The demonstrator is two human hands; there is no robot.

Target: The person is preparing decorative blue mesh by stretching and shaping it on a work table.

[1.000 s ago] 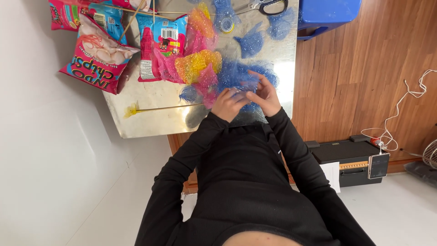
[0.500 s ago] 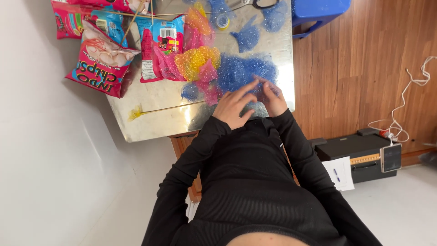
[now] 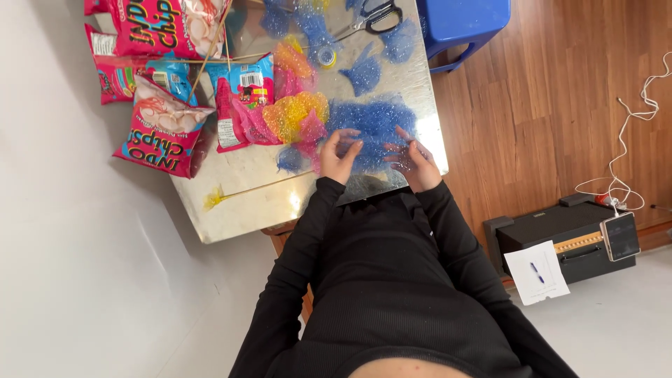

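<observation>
A crumpled blue glittery plastic sheet [image 3: 374, 120] lies on the shiny metal table [image 3: 266, 203] in front of me. My left hand [image 3: 339, 155] pinches its left edge, next to small pink and blue scraps. My right hand [image 3: 414, 161] grips its right edge near the table's corner. Both arms wear black sleeves. Yellow and pink glittery sheets [image 3: 297, 115] lie just left of the blue one.
Red snack bags [image 3: 162, 136] and a blue one [image 3: 241, 84] fill the table's left side, with thin wooden sticks [image 3: 210, 52] across them. Scissors [image 3: 378, 14], a tape roll [image 3: 326, 56] and blue scraps lie farther back. A blue stool [image 3: 465, 21], a black box [image 3: 560, 238], a phone [image 3: 620, 236] and paper [image 3: 537, 273] are to the right.
My hands have moved apart along the blue sheet's near edge. The view has shifted so the table sits lower in the frame.
</observation>
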